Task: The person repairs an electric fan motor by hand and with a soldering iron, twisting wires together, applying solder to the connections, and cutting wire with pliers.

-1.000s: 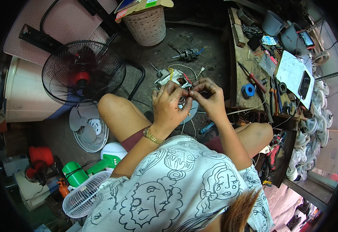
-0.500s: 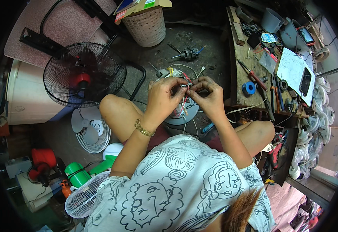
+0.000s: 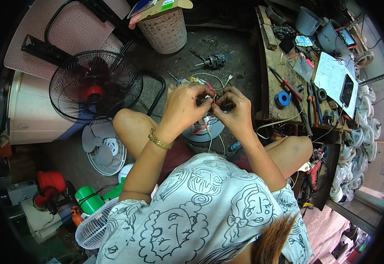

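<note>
My left hand (image 3: 188, 104) and my right hand (image 3: 234, 110) meet at the centre, fingertips pinched on red wire (image 3: 197, 131) that loops down between them. A fan motor (image 3: 184, 81) with yellow and red leads lies just behind my fingers, mostly hidden by them. Under my hands is a round grey fan base (image 3: 207, 135), with pale cords trailing from it toward me. A second bare motor (image 3: 214, 61) lies farther back on the floor.
A black fan (image 3: 96, 84) and a white fan (image 3: 102, 152) are at the left, a woven basket (image 3: 161, 34) behind. The wooden bench (image 3: 273, 107) at right holds pliers, a screwdriver, tape, a notebook and a phone. Several fan parts and tools crowd the lower sides.
My left hand has shifted slightly left and turned, its back now more toward the camera. A loop of red wire now shows below my fingers. My right hand has moved slightly.
</note>
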`<action>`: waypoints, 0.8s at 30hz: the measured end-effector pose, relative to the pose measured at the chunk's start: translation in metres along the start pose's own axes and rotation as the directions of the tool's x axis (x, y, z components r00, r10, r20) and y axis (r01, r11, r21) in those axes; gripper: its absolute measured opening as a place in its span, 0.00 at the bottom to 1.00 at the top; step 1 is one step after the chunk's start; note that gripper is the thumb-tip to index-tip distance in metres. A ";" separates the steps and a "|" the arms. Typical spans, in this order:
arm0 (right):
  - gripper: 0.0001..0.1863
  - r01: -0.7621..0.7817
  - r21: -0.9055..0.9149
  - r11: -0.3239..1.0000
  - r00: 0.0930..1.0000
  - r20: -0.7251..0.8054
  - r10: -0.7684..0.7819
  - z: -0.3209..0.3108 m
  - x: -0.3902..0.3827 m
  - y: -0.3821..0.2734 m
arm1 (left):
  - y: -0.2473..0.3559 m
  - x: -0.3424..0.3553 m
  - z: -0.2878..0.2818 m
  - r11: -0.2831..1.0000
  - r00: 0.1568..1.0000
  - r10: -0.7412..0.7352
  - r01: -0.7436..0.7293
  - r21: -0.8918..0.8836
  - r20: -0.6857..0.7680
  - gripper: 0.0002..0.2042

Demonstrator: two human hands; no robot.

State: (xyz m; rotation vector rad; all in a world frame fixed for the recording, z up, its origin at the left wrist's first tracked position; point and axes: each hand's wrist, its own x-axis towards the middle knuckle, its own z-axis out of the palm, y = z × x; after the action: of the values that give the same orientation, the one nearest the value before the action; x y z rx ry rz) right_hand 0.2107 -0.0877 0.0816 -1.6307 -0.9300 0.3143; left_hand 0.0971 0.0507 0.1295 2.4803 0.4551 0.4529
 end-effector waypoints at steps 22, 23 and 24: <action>0.06 0.029 0.015 0.999 0.999 0.015 -0.029 0.001 0.001 0.000 | -0.005 0.034 -0.019 0.996 0.973 -0.045 0.060 -0.060 0.228 0.09; 0.06 0.035 0.022 0.999 0.999 0.018 -0.035 0.001 0.001 -0.001 | -0.007 0.037 -0.020 0.998 0.967 -0.016 0.032 -0.060 0.255 0.09; 0.06 0.034 0.023 0.999 0.999 0.017 -0.034 0.001 0.001 -0.001 | -0.009 0.040 -0.021 0.998 0.960 0.014 0.004 -0.061 0.281 0.08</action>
State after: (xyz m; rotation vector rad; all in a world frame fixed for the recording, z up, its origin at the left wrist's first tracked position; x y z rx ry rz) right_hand 0.2103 -0.0860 0.0824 -1.5924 -0.9636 0.3152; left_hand 0.1221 0.0838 0.1494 2.4369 0.3140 0.1087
